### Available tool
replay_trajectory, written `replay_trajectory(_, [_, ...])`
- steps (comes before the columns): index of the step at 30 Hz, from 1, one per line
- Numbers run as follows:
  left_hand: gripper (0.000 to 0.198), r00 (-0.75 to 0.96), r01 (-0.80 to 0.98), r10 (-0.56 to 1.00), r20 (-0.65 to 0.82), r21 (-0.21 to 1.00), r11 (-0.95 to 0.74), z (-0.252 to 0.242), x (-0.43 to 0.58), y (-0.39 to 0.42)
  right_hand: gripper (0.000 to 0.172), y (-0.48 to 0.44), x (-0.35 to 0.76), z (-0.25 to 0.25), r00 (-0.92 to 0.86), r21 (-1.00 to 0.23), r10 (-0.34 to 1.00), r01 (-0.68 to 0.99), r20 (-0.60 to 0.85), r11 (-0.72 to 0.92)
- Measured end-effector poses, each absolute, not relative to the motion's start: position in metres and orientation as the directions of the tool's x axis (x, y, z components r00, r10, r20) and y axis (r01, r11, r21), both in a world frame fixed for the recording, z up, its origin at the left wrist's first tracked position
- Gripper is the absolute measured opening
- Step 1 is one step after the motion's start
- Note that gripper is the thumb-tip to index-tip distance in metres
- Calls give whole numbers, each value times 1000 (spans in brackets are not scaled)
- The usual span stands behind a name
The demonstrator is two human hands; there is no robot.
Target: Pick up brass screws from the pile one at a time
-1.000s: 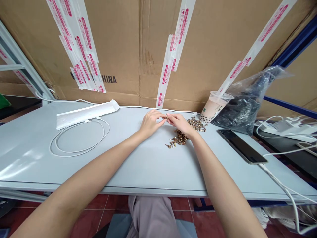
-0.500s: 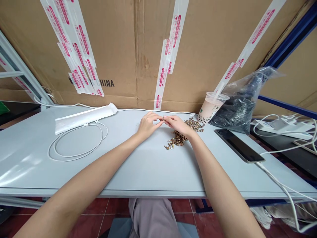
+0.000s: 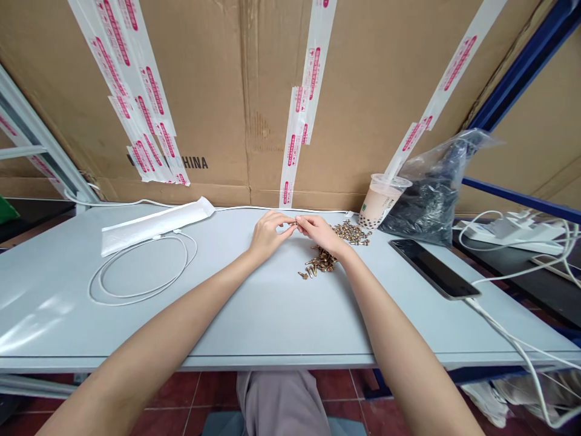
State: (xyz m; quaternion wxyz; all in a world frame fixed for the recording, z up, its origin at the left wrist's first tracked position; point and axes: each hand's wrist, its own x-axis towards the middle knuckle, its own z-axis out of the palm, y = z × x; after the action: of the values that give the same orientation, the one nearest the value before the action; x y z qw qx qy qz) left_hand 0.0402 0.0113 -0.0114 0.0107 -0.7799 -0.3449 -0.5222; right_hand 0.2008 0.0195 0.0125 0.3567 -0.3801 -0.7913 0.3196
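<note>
The head view showed a small brass-coloured metal piece (image 3: 296,223) at the centre of the frame, mostly hidden by fingers, above the smooth pale-grey tabletop (image 3: 272,321). The bare left hand (image 3: 267,235) pinched it narrowly between thumb and forefinger; the bare right hand (image 3: 319,232) met it from the other side, its fingertips closed on the same piece. Just right of centre, partly behind the right wrist, lay a loose heap of brass-coloured metal screws (image 3: 323,260). Beyond it, a clear plastic cup of milky drink (image 3: 379,204) stood beside a transparent bag of dark contents (image 3: 424,203). A black flat smartphone (image 3: 433,268) lay at right. At left, a coiled white cable (image 3: 136,297) rested near a long white paper sleeve (image 3: 157,227). Taped brown cardboard (image 3: 204,91) filled the upper frame.
</note>
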Motion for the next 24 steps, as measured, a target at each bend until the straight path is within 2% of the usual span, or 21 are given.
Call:
replay_trajectory(5, [11,207,555,526,825,344,-757,-10,40,12,38,16,205,18,-498,-810,824,346,270,474])
replay_trajectory(13, [11,237,548,514,825,323,-771,-13,39,13,44,18,203,14,-503,-839,818,286,279,462])
replay_trajectory(20, [11,260,552,524,811,320,-770,-11,38,13,35,20,207,16,-495,-821,825,329,271,467])
replay_trajectory(24, [11,267,561,530,805,317,-765,-12,38,13,38,23,206,12,-502,-797,812,339,297,501])
